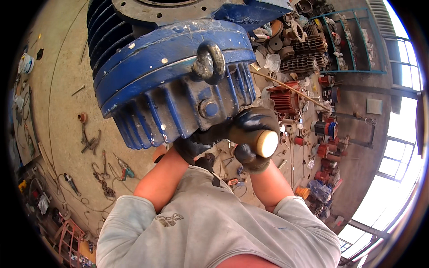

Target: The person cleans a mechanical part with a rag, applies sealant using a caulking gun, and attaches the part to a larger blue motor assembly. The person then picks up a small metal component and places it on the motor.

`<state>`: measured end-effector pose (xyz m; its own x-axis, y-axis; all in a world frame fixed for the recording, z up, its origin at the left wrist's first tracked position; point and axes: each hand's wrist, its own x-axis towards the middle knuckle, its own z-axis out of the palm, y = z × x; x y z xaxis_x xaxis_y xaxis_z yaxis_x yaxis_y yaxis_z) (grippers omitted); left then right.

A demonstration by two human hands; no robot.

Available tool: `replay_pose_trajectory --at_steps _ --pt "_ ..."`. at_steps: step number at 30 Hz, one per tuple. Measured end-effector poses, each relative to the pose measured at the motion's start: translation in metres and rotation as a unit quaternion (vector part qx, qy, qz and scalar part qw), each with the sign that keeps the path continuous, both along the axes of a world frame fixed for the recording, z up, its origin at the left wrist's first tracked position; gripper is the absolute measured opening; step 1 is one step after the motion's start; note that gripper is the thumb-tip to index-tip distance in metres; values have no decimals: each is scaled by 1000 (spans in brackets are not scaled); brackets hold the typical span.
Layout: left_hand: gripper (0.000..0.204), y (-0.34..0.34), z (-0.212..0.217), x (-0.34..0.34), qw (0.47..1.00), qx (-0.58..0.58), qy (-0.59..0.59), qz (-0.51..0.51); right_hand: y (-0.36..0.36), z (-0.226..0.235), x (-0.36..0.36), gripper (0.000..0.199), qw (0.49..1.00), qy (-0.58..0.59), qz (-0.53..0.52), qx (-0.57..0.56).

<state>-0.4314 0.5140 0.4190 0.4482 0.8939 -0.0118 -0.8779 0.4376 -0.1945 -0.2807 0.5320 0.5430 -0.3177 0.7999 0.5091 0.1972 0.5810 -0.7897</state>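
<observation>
A big blue motor housing (147, 71) with cooling fins fills the top middle of the view, its paint chipped and greasy. A steel lifting eye (210, 62) stands on its near side, above a round blue-centred bolt head (208, 108). Just below the fins, my right hand (254, 119), in a black glove, is closed around a thick tan cylinder (251, 139) whose round end shines bright; its exact kind is unclear. My left hand (196, 145), also black-gloved, reaches under the housing's lower edge beside the right hand. Its fingers are mostly hidden.
On the concrete floor to the left lie a puller-like tool (90, 142), a green power tool (127, 170), a chain (107, 190) and cables. To the right are a red motor (284, 98), several motor parts and a blue metal rack (353, 42).
</observation>
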Motion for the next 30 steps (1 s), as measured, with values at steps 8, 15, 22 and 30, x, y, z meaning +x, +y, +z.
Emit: replay_pose_trajectory --at_steps 8,15,22,30 --pt "51 3 28 -1 964 142 193 113 6 3 -1 55 998 -50 -20 30" --pt "56 4 61 -18 688 314 638 144 11 -15 6 64 994 -1 -106 -6" --pt "63 2 2 6 893 166 406 100 11 -1 1 57 997 -52 -43 40" --pt "58 -4 -8 5 936 120 324 69 17 2 -2 61 996 -66 -16 62"
